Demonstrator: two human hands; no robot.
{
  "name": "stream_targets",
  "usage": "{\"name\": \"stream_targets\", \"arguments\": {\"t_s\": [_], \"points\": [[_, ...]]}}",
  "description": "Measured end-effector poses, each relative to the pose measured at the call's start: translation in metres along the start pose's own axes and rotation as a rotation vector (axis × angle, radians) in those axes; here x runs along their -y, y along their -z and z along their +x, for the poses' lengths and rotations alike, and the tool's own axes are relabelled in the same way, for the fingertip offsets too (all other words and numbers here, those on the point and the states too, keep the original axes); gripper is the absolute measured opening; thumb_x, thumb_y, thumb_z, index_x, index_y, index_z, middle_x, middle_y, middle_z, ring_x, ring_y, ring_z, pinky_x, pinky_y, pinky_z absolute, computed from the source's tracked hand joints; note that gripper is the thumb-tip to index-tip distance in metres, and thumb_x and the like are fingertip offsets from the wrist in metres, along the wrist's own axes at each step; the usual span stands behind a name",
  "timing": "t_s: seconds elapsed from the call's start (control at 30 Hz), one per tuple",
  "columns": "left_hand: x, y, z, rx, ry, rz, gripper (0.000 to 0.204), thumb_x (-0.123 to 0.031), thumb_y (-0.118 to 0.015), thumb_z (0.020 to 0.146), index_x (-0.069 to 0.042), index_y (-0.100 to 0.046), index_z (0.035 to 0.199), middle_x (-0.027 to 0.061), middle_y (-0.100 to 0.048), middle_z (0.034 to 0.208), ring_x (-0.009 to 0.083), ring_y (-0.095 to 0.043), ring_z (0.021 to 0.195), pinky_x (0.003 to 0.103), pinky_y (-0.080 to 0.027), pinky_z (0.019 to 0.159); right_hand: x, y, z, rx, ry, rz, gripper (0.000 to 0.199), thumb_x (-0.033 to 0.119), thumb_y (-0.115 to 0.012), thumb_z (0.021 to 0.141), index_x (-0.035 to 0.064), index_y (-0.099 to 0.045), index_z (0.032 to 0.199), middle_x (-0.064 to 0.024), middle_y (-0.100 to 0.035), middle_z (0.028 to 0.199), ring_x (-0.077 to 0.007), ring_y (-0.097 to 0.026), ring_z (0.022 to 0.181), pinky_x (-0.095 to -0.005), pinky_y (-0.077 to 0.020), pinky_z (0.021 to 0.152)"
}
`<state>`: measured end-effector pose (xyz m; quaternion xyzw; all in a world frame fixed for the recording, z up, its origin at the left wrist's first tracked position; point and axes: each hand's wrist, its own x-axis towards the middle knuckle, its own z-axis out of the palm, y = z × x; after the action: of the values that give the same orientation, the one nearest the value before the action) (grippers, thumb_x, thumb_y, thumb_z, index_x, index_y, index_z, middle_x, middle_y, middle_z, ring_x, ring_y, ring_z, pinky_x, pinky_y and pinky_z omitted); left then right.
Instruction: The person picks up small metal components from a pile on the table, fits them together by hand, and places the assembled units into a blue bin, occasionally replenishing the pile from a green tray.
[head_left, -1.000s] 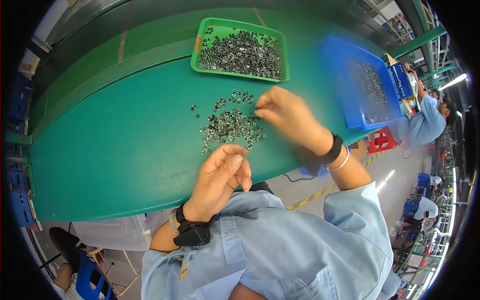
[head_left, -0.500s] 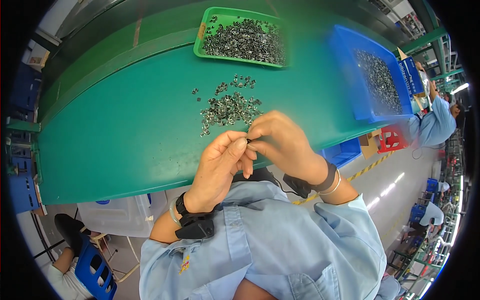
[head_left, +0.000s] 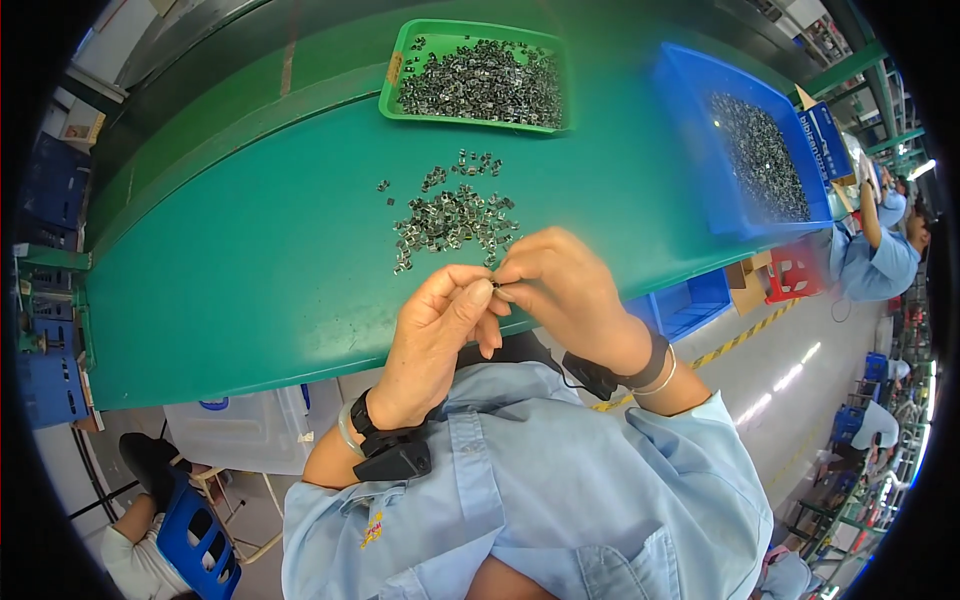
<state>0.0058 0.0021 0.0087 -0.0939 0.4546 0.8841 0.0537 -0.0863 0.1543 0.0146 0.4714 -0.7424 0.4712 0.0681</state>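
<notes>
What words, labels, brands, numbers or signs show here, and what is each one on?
White lettering on the blue carton at the far right: partly legible, but I won't copy it out.
Yellow-and-red embroidery on the light-blue shirt: too small to read.
Brownish patch on the left side of the green tray: no legible letters.
Piled small metal parts: no readable marks.

Bare L hand (head_left: 430, 340) thumb side up, thumb & index pinched at tips, other fingers loosely curled below. Bare R hand (head_left: 570, 290) back up, arched, thumb & index tips pinched, meeting L's. R forearm (head_left: 685, 390) & L forearm (head_left: 330, 466), both out of lt-blue cloth sleeves (head_left: 715, 450), converge in front of torso.
</notes>
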Motion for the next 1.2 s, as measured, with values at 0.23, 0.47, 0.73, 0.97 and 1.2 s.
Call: {"name": "stream_targets", "arguments": {"t_s": [0.23, 0.47, 0.73, 0.97, 1.2], "points": [[0.004, 0.006, 0.001, 0.042, 0.007, -0.055, 0.017, -0.019, -0.053, 0.094, -0.002, -0.054, 0.098, 0.0068, -0.062, 0.083, 0.0115, -0.057, 0.064, 0.024, -0.046, 0.056, 0.005, -0.001, -0.002, 0.006, -0.029, 0.065, 0.021, -0.002, -0.070, 0.071, 0.0044, -0.061, 0.089, -0.0077, -0.060, 0.087, -0.0235, -0.058, 0.081, -0.0319, -0.0479, 0.067], [0.008, 0.009, 0.002, 0.182, 0.020, -0.271, 0.016, -0.020, -0.055, 0.093, -0.004, -0.053, 0.094, 0.0069, -0.060, 0.078, 0.0126, -0.056, 0.062, 0.027, -0.045, 0.056, 0.012, 0.001, -0.010, -0.024, -0.135, 0.252, 0.020, -0.002, -0.068, 0.074, 0.0029, -0.061, 0.092, -0.0082, -0.060, 0.089, -0.0217, -0.058, 0.083, -0.0306, -0.0470, 0.069], [0.013, 0.003, 0.002, 0.245, 0.006, -0.343, 0.015, -0.020, -0.056, 0.092, -0.006, -0.051, 0.090, 0.0053, -0.057, 0.071, 0.0116, -0.051, 0.057, 0.029, -0.043, 0.053, 0.018, 0.000, -0.014, -0.027, -0.174, 0.373, 0.019, -0.003, -0.066, 0.077, 0.0034, -0.060, 0.094, -0.0084, -0.059, 0.091, -0.0205, -0.057, 0.082, -0.0298, -0.0461, 0.071], [0.012, 0.006, 0.002, 0.196, 0.040, -0.283, 0.014, -0.018, -0.057, 0.092, -0.006, -0.051, 0.090, 0.0047, -0.058, 0.071, 0.0119, -0.052, 0.058, 0.028, -0.044, 0.054, 0.013, -0.004, -0.019, -0.038, -0.121, 0.242, 0.020, -0.003, -0.066, 0.075, 0.0040, -0.060, 0.093, -0.0083, -0.060, 0.089, -0.0217, -0.057, 0.081, -0.0307, -0.0464, 0.069], [0.004, -0.001, -0.003, 0.102, 0.031, -0.158, 0.017, -0.021, -0.052, 0.094, -0.005, -0.050, 0.091, 0.0065, -0.059, 0.074, 0.0140, -0.055, 0.060, 0.028, -0.045, 0.055, 0.011, -0.005, -0.020, -0.067, -0.089, 0.199, 0.019, -0.003, -0.068, 0.074, 0.0044, -0.060, 0.090, -0.0079, -0.061, 0.086, -0.0222, -0.058, 0.078, -0.0308, -0.0467, 0.066]]}}
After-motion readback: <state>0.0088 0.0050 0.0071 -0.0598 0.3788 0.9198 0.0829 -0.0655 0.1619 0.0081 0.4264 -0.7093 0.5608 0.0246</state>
